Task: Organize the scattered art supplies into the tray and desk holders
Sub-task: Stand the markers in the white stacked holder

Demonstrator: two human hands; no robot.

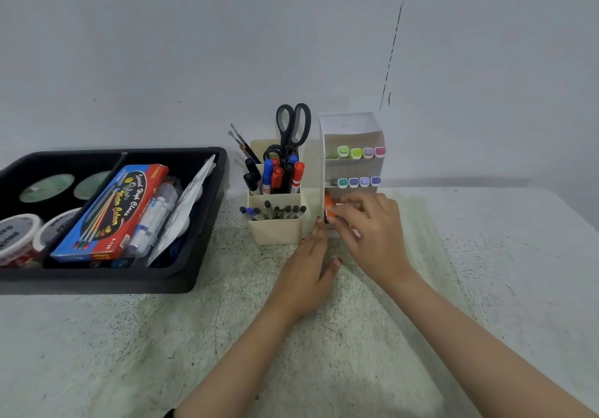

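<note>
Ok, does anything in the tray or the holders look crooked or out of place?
In the black tray, the watercolour box lies tilted across the divider instead of flat, and the white palette leans on edge beside it. In the white holder, the top row's leftmost green marker sits askew.

The blue-and-red box (110, 213) reads "Special High Class Water Colour"; the tubs' (16, 234) lettering is unreadable.

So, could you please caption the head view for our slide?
Right hand holds an orange marker at the white rack; left hand alongside.
</note>
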